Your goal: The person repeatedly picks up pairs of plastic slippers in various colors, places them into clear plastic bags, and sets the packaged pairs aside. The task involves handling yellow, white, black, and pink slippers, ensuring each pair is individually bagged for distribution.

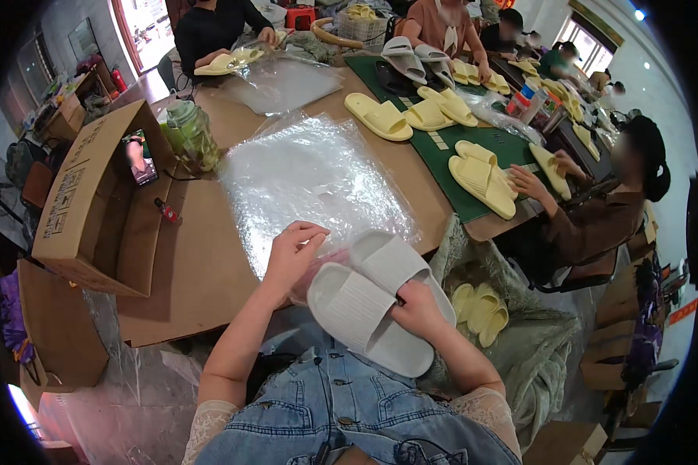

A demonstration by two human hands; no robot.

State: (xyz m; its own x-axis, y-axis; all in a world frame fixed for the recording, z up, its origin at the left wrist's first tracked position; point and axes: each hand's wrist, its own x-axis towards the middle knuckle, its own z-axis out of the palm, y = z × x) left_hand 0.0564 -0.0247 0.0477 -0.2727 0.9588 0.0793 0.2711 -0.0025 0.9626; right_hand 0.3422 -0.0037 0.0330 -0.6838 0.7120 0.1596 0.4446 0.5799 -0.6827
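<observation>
A pair of light grey slippers (357, 310) lies side by side over the near table edge, in front of my body. My right hand (417, 308) grips the pair between the two straps, its fingers partly hidden by them. My left hand (291, 252) hovers left of the slippers with its fingers bent and pressed together; what they pinch, if anything, does not show clearly. Crumpled pinkish film (312, 273) shows between that hand and the slippers. Beyond my hands a stack of clear plastic bags (310, 182) is spread on the brown tabletop.
An opened cardboard box (93, 201) holding a phone (139, 159) stands at the left, near a green bottle (188, 136). Yellow slippers (481, 182) rest on a green mat (434, 159); more lie in a sack (512, 310) at right. Co-workers (605, 194) sit around the table.
</observation>
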